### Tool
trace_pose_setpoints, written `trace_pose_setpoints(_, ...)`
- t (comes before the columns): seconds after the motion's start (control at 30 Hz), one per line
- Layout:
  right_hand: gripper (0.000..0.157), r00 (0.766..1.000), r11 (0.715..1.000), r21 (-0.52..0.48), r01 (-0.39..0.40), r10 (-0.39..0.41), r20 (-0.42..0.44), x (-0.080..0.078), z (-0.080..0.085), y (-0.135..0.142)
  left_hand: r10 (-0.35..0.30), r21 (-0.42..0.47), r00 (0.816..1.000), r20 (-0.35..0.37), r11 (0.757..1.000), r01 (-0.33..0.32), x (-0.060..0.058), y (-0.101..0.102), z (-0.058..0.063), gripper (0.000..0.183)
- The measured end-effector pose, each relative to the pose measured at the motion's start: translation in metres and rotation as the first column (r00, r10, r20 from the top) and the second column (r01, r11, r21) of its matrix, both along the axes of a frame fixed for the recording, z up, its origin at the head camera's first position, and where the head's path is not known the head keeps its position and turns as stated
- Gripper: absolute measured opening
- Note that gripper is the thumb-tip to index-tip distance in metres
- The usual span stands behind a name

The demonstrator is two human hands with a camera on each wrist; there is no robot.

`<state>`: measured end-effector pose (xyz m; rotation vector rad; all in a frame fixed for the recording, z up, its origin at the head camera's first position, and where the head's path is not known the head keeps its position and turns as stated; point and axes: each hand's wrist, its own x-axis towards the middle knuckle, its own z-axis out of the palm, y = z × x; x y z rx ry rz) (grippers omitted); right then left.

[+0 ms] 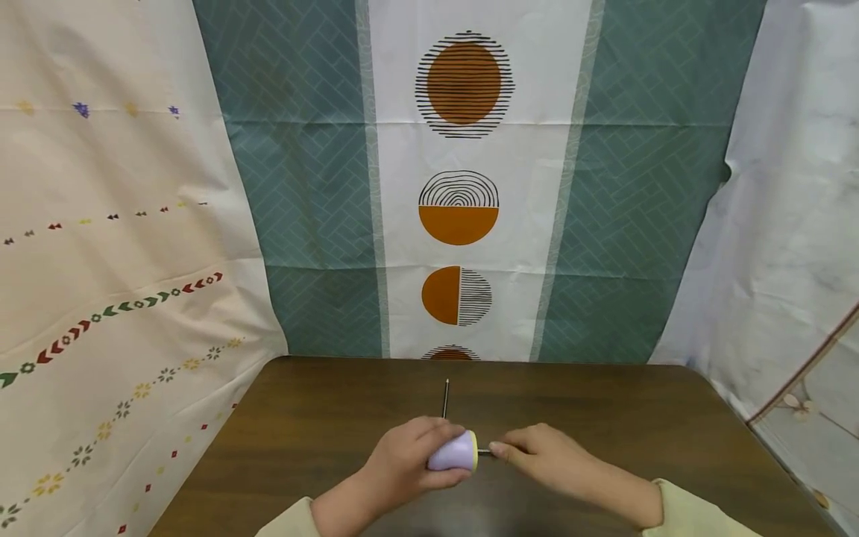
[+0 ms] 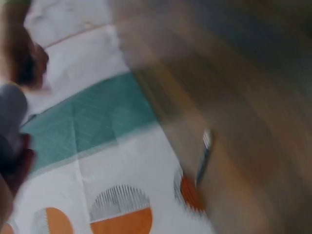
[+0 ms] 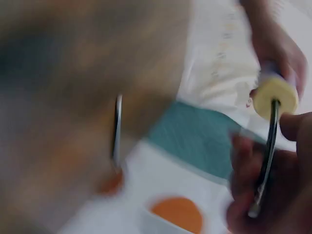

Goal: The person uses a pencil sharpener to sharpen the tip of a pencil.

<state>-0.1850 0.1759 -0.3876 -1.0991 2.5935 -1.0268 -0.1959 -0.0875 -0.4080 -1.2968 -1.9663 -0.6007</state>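
Observation:
In the head view my left hand [image 1: 414,456] grips a lavender cylinder [image 1: 452,453] with a yellow end, held sideways above the table. The fingers lie over its top and the thumb is below. My right hand [image 1: 546,456] pinches a slim dark pencil-like rod [image 1: 485,452] between thumb and fingers. From the right wrist, the glossy rod [image 3: 266,161] meets a dark spot in the middle of the yellow end [image 3: 275,97]; how deep it goes is hidden. A second slim dark rod [image 1: 446,395] with a pale tip lies on the table beyond my left hand.
The brown wooden table [image 1: 322,425] has rounded far corners. A green and white patterned cloth [image 1: 463,156] hangs behind it. Pale cloths hang on the left [image 1: 134,298] and the right [image 1: 792,246]. Both wrist views are blurred in places.

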Motion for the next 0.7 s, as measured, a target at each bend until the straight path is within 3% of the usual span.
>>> trace_pose_setpoints(0.03, 0.048, 0.967, 0.997, 0.055, 0.046, -0.03, -0.255, 0.001, 0.0, -0.001, 0.017, 0.036, 0.974, 0.225, 0.999, -0.025, 0.002, 0.0, 0.002, 0.044)
trace_pose_setpoints(0.07, 0.046, 0.871, 0.992, 0.078, 0.101, -0.051, -0.489, 0.002, 0.001, -0.002, 0.018, 0.076, 0.897, 0.442, 0.995, -0.057, 0.003, 0.001, 0.005, 0.04)
trace_pose_setpoints(0.1, 0.045, 0.73, 0.987, 0.071, 0.146, -0.059, -0.68, 0.001, 0.001, -0.004, -0.012, 0.121, 0.769, 0.639, 0.989, -0.085, 0.003, 0.001, 0.008, 0.037)
trace_pose_setpoints(0.13, 0.043, 0.575, 0.986, 0.044, 0.162, -0.058, -0.816, 0.001, 0.001, -0.005, -0.058, 0.165, 0.606, 0.793, 0.979, -0.121, 0.003, 0.001, 0.012, 0.035)
trace_pose_setpoints(0.17, 0.042, 0.429, 0.988, 0.009, 0.152, -0.058, -0.901, -0.001, 0.001, -0.006, -0.108, 0.198, 0.44, 0.891, 0.966, -0.164, 0.003, 0.001, 0.015, 0.037)
trace_pose_setpoints(0.2, 0.041, 0.303, 0.991, -0.021, 0.129, -0.06, -0.951, -0.002, 0.001, -0.006, -0.155, 0.217, 0.288, 0.945, 0.956, -0.199, 0.003, 0.001, 0.018, 0.04)
trace_pose_setpoints(0.23, 0.04, 0.205, 0.995, -0.043, 0.096, -0.062, -0.977, -0.003, 0.001, -0.007, -0.188, 0.222, 0.17, 0.967, 0.951, -0.214, 0.002, 0.001, 0.02, 0.043)
trace_pose_setpoints(0.27, 0.038, 0.126, 0.996, -0.056, 0.064, -0.064, -0.99, -0.004, 0.001, -0.008, -0.214, 0.226, 0.08, 0.974, 0.95, -0.213, 0.002, 0.001, 0.021, 0.045)
trace_pose_setpoints(0.3, 0.036, 0.069, 0.997, -0.066, 0.039, -0.069, -0.995, -0.005, 0.001, -0.009, -0.229, 0.227, 0.017, 0.973, 0.951, -0.212, 0.003, 0.002, 0.022, 0.045)
trace_pose_setpoints(0.33, 0.036, 0.031, 0.997, -0.076, 0.015, -0.076, -0.997, -0.005, 0.001, -0.009, -0.23, 0.222, -0.016, 0.973, 0.952, -0.21, 0.003, 0.002, 0.023, 0.046)
trace_pose_setpoints(0.37, 0.035, 0.014, 0.996, -0.084, -0.006, -0.084, -0.996, -0.006, 0.001, -0.01, -0.228, 0.219, -0.019, 0.974, 0.953, -0.208, 0.004, 0.003, 0.023, 0.045)
trace_pose_setpoints(0.4, 0.036, 0.021, 0.996, -0.092, -0.016, -0.092, -0.996, -0.005, 0.001, -0.01, -0.225, 0.22, 0.001, 0.974, 0.953, -0.207, 0.005, 0.004, 0.023, 0.044)
trace_pose_setpoints(0.43, 0.037, 0.049, 0.995, -0.102, -0.021, -0.101, -0.994, -0.005, 0.0, -0.011, -0.218, 0.223, 0.047, 0.975, 0.952, -0.208, 0.007, 0.005, 0.023, 0.042)
trace_pose_setpoints(0.47, 0.038, 0.09, 0.993, -0.114, -0.02, -0.112, -0.99, -0.005, 0.0, -0.011, -0.204, 0.224, 0.11, 0.973, 0.951, -0.213, 0.008, 0.006, 0.022, 0.04)
trace_pose_setpoints(0.5, 0.039, 0.147, 0.992, -0.127, -0.012, -0.123, -0.981, -0.004, -0.001, -0.011, -0.184, 0.225, 0.193, 0.964, 0.95, -0.218, 0.01, 0.007, 0.021, 0.038)
trace_pose_setpoints(0.53, 0.04, 0.219, 0.991, -0.134, 0.002, -0.131, -0.967, -0.004, -0.001, -0.011, -0.167, 0.233, 0.289, 0.943, 0.949, -0.211, 0.012, 0.009, 0.02, 0.036)
trace_pose_setpoints(0.57, 0.037, 0.308, 0.99, -0.138, 0.018, -0.137, -0.941, -0.003, -0.002, -0.01, -0.144, 0.24, 0.412, 0.9, 0.952, -0.191, 0.014, 0.01, 0.017, 0.033)
trace_pose_setpoints(0.6, 0.034, 0.423, 0.99, -0.137, 0.037, -0.14, -0.895, -0.001, -0.002, -0.009, -0.105, 0.229, 0.556, 0.825, 0.96, -0.158, 0.015, 0.01, 0.014, 0.032)
trace_pose_setpoints(0.63, 0.031, 0.558, 0.99, -0.13, 0.048, -0.134, -0.819, 0.001, -0.002, -0.007, -0.064, 0.205, 0.706, 0.706, 0.972, -0.117, 0.016, 0.011, 0.012, 0.033)
trace_pose_setpoints(0.67, 0.029, 0.699, 0.991, -0.119, 0.053, -0.122, -0.705, 0.002, -0.001, -0.005, -0.028, 0.17, 0.839, 0.543, 0.982, -0.077, 0.016, 0.01, 0.009, 0.035)
trace_pose_setpoints(0.7, 0.027, 0.83, 0.993, -0.113, 0.036, -0.093, -0.551, 0.003, 0.0, -0.003, -0.004, 0.13, 0.94, 0.34, 0.991, -0.043, 0.014, 0.01, 0.007, 0.037)
